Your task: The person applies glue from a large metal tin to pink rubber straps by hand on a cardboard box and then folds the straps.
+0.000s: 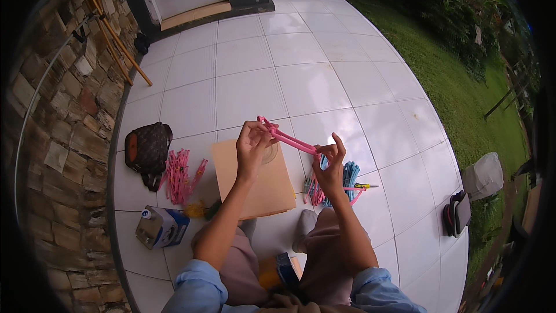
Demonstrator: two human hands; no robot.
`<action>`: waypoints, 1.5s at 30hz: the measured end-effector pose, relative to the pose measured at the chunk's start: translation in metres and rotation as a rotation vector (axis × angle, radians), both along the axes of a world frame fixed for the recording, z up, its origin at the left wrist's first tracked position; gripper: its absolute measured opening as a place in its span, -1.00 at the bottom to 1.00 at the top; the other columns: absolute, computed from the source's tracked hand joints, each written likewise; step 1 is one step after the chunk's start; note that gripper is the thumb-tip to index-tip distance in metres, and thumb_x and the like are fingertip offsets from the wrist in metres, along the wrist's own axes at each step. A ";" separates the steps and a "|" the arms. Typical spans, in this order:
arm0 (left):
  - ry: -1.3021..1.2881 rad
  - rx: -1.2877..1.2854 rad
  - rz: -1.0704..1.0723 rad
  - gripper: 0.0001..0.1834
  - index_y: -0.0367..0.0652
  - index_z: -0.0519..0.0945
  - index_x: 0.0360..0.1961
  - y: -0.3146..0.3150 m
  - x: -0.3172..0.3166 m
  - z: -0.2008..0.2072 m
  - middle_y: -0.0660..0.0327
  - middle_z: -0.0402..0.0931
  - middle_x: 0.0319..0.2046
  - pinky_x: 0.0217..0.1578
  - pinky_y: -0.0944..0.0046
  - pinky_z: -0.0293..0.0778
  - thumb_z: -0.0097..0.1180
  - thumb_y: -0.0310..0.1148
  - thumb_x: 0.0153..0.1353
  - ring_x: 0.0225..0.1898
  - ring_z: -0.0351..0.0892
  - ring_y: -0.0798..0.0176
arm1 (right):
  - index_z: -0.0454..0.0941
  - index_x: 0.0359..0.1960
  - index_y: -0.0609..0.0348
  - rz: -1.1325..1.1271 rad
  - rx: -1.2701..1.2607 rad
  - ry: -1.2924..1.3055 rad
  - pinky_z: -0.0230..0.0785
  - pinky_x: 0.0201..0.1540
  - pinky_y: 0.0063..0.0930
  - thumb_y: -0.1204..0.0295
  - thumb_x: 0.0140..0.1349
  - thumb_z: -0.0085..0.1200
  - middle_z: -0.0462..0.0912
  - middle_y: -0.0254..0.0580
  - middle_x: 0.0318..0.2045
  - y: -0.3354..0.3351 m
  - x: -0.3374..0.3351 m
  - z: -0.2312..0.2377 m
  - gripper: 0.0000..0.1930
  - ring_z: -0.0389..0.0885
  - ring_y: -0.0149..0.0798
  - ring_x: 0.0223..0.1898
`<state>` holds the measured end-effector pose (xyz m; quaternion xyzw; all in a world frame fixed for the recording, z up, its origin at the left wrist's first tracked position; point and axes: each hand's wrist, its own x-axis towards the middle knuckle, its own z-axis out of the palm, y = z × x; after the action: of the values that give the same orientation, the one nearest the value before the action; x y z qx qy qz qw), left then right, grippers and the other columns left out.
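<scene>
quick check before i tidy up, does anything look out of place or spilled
Slightly: in the pink pile beside the dark bag, one strip slants off rightward, apart from the main bunch. I see no spill.

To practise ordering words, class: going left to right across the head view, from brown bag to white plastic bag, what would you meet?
Brown bag, pink bundle, left hand, pink strip, right hand, yellow-handled tool, white plastic bag.

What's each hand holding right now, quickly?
Left hand: closed, gripping one end of the folded pink strip.
Right hand: fingertips pinching its other end.
</scene>
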<state>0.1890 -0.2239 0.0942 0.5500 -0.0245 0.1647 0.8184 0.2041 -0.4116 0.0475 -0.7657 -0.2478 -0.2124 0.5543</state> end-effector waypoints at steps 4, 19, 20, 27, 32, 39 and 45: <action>0.051 0.049 0.009 -0.69 -0.13 0.17 -0.25 0.009 -0.002 0.000 0.08 0.47 -0.29 -0.21 0.27 0.56 0.06 -0.58 0.15 -0.27 0.57 0.26 | -0.11 0.24 0.15 0.023 -0.072 0.022 0.38 0.04 -0.16 0.80 -0.03 0.00 0.43 -0.18 -0.37 -0.007 0.005 -0.009 -0.20 0.54 -0.23 -0.24; 0.337 0.080 -0.026 -0.92 -0.30 0.45 -0.32 0.026 0.001 -0.012 0.18 0.45 -0.39 -0.22 0.36 0.55 -0.04 -0.51 0.20 -0.34 0.58 0.32 | -0.14 0.28 0.08 0.367 0.424 0.678 0.45 -0.28 -0.50 0.74 0.06 -0.17 0.48 -0.15 -0.43 -0.011 0.006 0.005 -0.28 0.58 -0.28 -0.35; 0.347 0.074 -0.042 -0.92 -0.31 0.45 -0.32 0.028 0.001 -0.012 0.18 0.46 -0.39 -0.22 0.36 0.55 -0.04 -0.51 0.19 -0.34 0.58 0.32 | -0.14 0.28 0.11 0.418 0.542 0.786 0.45 -0.21 -0.46 0.73 0.08 -0.16 0.50 -0.13 -0.45 -0.013 0.009 0.005 -0.29 0.59 -0.26 -0.32; 0.342 0.180 -0.046 -0.93 -0.37 0.48 -0.34 0.028 0.001 -0.019 0.12 0.52 -0.42 -0.24 0.36 0.57 -0.02 -0.58 0.16 -0.35 0.60 0.30 | -0.08 0.29 0.10 0.369 0.398 0.939 0.40 -0.14 -0.45 0.74 0.08 -0.03 0.47 -0.22 -0.38 -0.016 0.014 -0.018 -0.25 0.54 -0.30 -0.29; 0.354 0.202 -0.084 -0.92 -0.39 0.49 -0.35 0.040 0.002 -0.021 0.15 0.51 -0.42 -0.22 0.37 0.56 -0.03 -0.61 0.12 -0.36 0.57 0.34 | -0.17 0.31 0.04 0.442 0.459 0.967 0.39 -0.21 -0.50 0.78 0.07 -0.10 0.35 -0.08 0.00 -0.024 0.017 -0.015 -0.21 0.53 -0.31 -0.31; 0.361 0.246 -0.412 -0.91 -0.37 0.46 -0.30 0.028 -0.006 -0.023 0.13 0.49 -0.34 -0.17 0.35 0.56 -0.03 -0.57 0.17 -0.27 0.58 0.30 | -0.31 0.33 -0.18 0.688 0.261 1.091 0.41 -0.28 -0.53 0.76 0.10 -0.17 0.18 0.00 0.23 -0.025 0.015 -0.042 -0.15 0.53 -0.32 -0.34; 0.338 0.234 -0.392 -0.91 -0.38 0.46 -0.30 0.028 -0.006 -0.028 0.14 0.49 -0.34 -0.20 0.36 0.57 -0.02 -0.58 0.16 -0.30 0.58 0.29 | -0.24 0.32 -0.19 0.615 0.227 1.164 0.40 -0.31 -0.53 0.74 0.11 -0.11 0.41 -0.17 -0.07 -0.013 0.014 -0.063 -0.18 0.52 -0.35 -0.34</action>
<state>0.1829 -0.1959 0.0664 0.6452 -0.0125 -0.0947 0.7580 0.2176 -0.4244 -0.0159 -0.5869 -0.0913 0.3786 0.7099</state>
